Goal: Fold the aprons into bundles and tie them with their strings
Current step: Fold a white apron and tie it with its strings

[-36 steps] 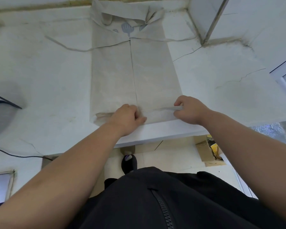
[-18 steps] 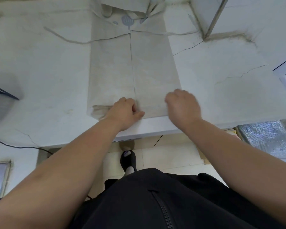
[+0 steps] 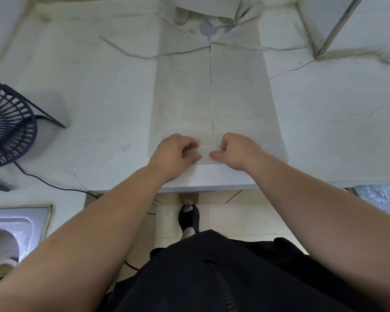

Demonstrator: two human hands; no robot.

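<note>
A beige apron [image 3: 212, 91] lies on the white counter [image 3: 324, 131], folded lengthwise into a long strip with both sides meeting along a centre seam. Its bib with blue prints [image 3: 208, 30] points away from me, and thin strings [image 3: 131, 52] trail out to both sides. My left hand [image 3: 175, 153] and my right hand [image 3: 236, 149] sit side by side on the apron's near hem, either side of the seam. Each hand pinches the hem with curled fingers and thumb.
A dark blue desk fan [image 3: 7, 122] stands on the counter's left, its black cable [image 3: 54, 185] running toward the edge. A metal sink [image 3: 14, 226] is at lower left. A white box corner [image 3: 338, 21] rises at the far right. My sandalled foot [image 3: 188, 218] shows below.
My right hand has moved left along the near hem and now sits close beside the left hand at the centre seam. The crumpled left corner of the hem now lies flat.
</note>
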